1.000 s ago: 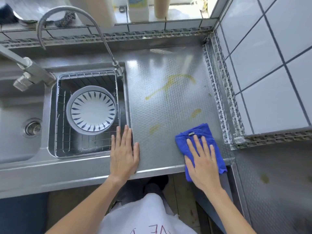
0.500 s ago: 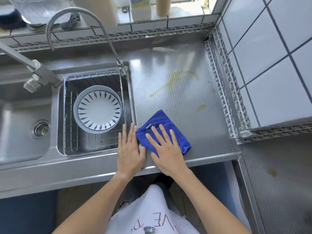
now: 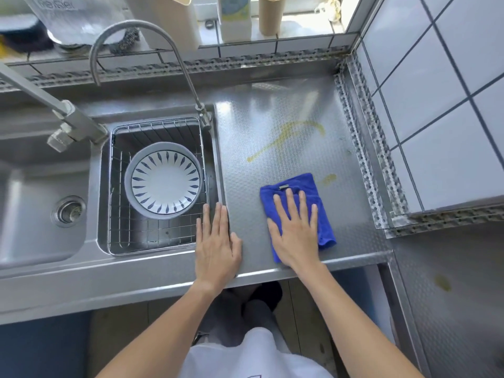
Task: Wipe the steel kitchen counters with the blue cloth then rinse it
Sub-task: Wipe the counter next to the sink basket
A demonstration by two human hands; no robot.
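Your right hand (image 3: 296,233) presses flat, fingers straight, on the blue cloth (image 3: 297,211) at the lower centre of the counter (image 3: 272,105); your left hand (image 3: 216,241) lies flat beside it, apart, by the sink basket (image 3: 158,186); yellow smears (image 3: 286,135) sit above the cloth.

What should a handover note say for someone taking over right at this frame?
Left hand: flat on the counter edge beside the sink basket, holding nothing.
Right hand: fingers straight, pressing the cloth flat on the counter near its front edge.
Done: no marks show on the front strip of this counter.
Left: long yellow streak behind the cloth, small spot at the cloth's far right corner, a stain on the side counter to the right. Then rinse the cloth.
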